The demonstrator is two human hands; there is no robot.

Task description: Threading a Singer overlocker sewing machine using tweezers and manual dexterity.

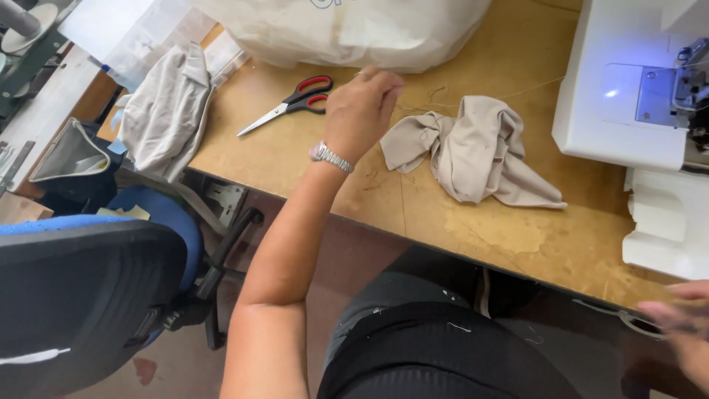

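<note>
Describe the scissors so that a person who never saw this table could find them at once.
Start at the brown wooden worktable and go to its far side, below the big white plastic bag. The steel scissors with red-and-black handles lie there, closed, just left of the left hand. Everything else nearby is beige cloth; only they are metal and red.

Left hand [363, 103] raised over surface [295, 155], fingers pinched near beige cloth [476, 151]; red-handled scissors [292, 103] beside it; right hand [683, 325] blurred at lower edge

head cam | looks steeply down, close, over wooden table [473, 236] edge | right side blurred, probably motion
</note>
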